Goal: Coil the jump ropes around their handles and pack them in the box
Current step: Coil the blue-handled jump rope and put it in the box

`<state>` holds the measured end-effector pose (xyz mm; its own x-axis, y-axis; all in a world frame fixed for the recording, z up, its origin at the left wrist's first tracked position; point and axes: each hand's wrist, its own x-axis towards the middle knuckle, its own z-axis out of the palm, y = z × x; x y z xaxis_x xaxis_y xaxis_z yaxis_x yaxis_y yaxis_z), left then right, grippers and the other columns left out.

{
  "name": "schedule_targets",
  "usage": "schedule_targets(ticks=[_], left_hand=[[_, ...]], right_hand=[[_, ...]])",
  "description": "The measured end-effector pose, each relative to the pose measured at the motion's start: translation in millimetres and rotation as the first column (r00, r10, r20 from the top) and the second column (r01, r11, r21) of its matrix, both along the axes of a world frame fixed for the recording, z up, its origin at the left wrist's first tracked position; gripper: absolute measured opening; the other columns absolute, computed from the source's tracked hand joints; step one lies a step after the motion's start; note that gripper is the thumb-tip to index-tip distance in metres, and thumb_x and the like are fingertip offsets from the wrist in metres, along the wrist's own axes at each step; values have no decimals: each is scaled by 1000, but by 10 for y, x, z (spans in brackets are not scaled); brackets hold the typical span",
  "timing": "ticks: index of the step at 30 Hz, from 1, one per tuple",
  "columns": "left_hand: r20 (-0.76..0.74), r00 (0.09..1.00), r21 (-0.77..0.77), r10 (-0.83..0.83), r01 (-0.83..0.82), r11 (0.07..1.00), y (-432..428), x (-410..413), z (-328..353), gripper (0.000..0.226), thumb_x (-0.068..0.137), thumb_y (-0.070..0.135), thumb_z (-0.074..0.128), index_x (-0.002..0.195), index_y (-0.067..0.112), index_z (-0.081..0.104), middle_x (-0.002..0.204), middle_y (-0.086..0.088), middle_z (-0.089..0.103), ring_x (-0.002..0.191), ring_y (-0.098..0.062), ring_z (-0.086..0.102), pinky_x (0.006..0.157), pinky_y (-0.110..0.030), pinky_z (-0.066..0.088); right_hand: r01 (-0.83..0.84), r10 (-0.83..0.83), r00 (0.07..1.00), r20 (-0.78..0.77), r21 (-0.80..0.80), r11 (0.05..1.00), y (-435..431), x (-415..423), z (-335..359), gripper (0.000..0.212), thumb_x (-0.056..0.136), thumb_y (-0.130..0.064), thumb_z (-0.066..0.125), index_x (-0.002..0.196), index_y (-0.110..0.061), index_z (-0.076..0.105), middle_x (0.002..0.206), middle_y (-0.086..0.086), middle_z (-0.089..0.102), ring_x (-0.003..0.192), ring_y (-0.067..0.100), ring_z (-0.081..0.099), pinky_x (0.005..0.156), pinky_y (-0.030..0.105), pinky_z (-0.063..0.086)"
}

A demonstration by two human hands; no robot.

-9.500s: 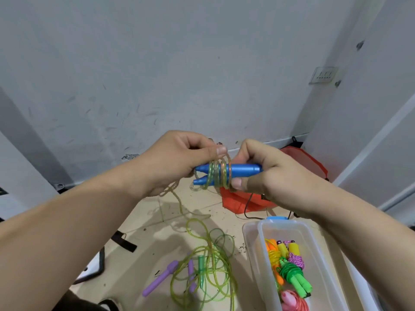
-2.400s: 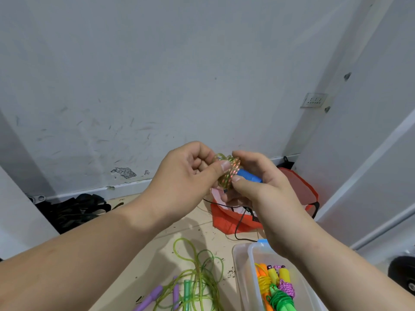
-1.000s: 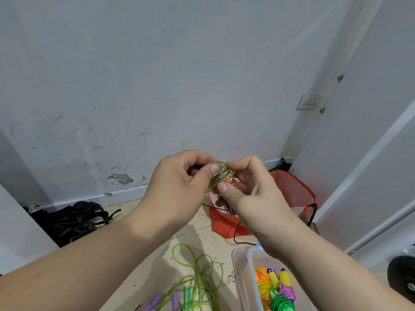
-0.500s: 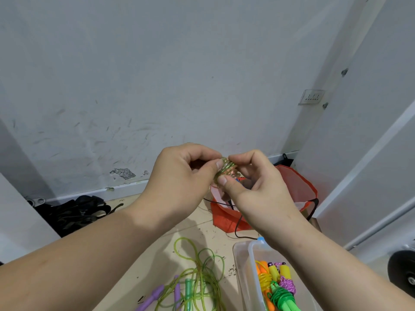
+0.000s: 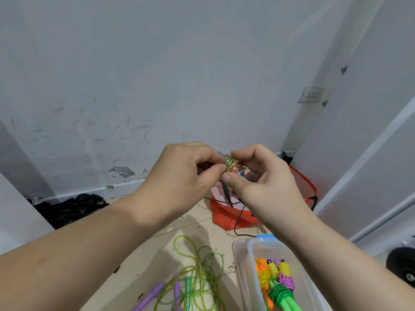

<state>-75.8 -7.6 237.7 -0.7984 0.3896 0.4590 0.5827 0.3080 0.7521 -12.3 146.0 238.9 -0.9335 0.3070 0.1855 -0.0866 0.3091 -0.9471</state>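
Observation:
Both hands hold a blue-handled jump rope [image 5: 232, 166] at chest height, its clear green cord wound in a tight coil around the handles. My left hand [image 5: 188, 173] pinches the coil from the left with thumb and fingers. My right hand [image 5: 258, 176] pinches it from the right, thumb under the coil. Only small bits of blue handle show. The clear plastic box [image 5: 251, 254] stands on the floor at lower right and holds several coiled ropes [image 5: 276, 286]. Loose green ropes with purple handles [image 5: 195, 279] lie on the floor beside it.
A red bag [image 5: 226, 217] with a black cable lies by the wall behind my hands. Black straps [image 5: 71, 207] are piled at the left baseboard. A black wheel [image 5: 402, 265] shows at the right edge. A wall socket [image 5: 312, 94] sits on the right wall.
The trailing cord has been wound fully onto the blue handles, which are now nearly hidden by the coil. Both hands stay pinched on it and have shifted only slightly.

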Motion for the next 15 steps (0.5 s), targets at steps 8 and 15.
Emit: schedule_targets(ticks=[8,15], left_hand=[[94,995,-75,-16,23,997,-21,-6,-4,12,85,11,74,80,21,76,69,2,71,61,-16,65,54,-27,50],[104,994,-200,13,8,980,-19,-9,-15,13,77,11,70,72,23,69,61,7,66,53,-5,60,56,-31,56]], right_hand=[[3,-8,999,35,151,988,40,-8,-10,31,78,-4,85,95,-25,69,93,-5,76,73,15,68,68,31,55],[-16,-1,999,48,332,943,-3,-13,-52,33,78,-8,84,88,-33,64,91,-16,74,87,9,69,83,36,56]])
